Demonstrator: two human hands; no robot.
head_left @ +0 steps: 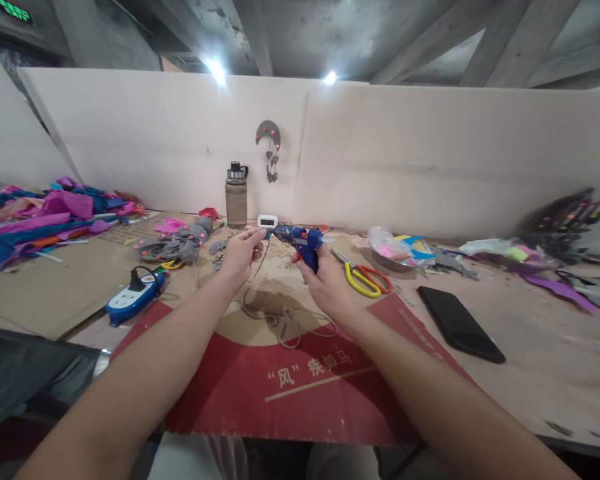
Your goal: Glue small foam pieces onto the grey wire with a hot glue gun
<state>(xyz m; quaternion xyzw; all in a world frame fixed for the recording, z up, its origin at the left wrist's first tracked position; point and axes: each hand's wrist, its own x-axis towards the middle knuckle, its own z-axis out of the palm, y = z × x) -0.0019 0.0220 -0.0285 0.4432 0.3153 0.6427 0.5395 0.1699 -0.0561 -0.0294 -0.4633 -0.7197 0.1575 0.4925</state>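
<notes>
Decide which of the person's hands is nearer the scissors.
Right. The right hand, holding the glue gun, sits just left of the scissors; the left hand, pinching string, is farther left.

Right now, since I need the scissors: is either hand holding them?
No, the scissors lie on the table beside the right hand, which grips the blue glue gun.

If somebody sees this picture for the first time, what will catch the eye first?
The blue glue gun at the centre, held in the right hand, with the left hand pinching a grey cord near its nozzle. Next come the yellow-and-red scissors just right of it and the bright paper scraps piled far left.
</notes>
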